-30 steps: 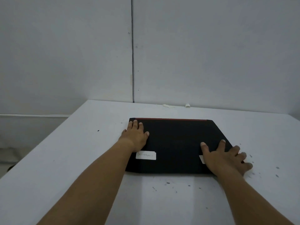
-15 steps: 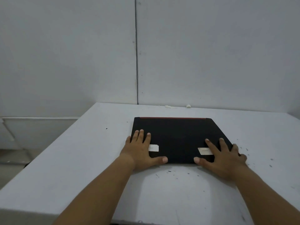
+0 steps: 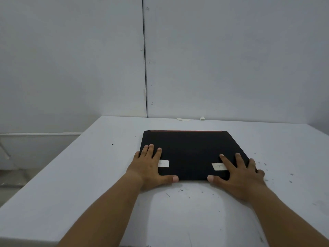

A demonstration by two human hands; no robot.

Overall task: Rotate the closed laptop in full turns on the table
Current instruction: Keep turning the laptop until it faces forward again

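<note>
Stretches both bare forearms over the white, speck-marked table (image 3: 89, 175). Lays the left hand (image 3: 151, 168) on the near left corner of the closed, flat black laptop (image 3: 192, 150), fingers straight and spread on the lid, thumb along the near edge, grasping nothing. Does likewise with the right hand (image 3: 238, 177) at the near right corner, fingers splayed flat, partly covering a white rectangular sticker (image 3: 218, 166). Shows a second white sticker (image 3: 164, 163) beside the left fingers. Lies square in mid-table, thin red strip (image 3: 185, 131) along the far edge. Beyond, small white scraps (image 3: 181, 119) by the grey panelled wall (image 3: 71, 59).

White table (image 3: 89, 175) against pale panelled wall (image 3: 71, 59).
</note>
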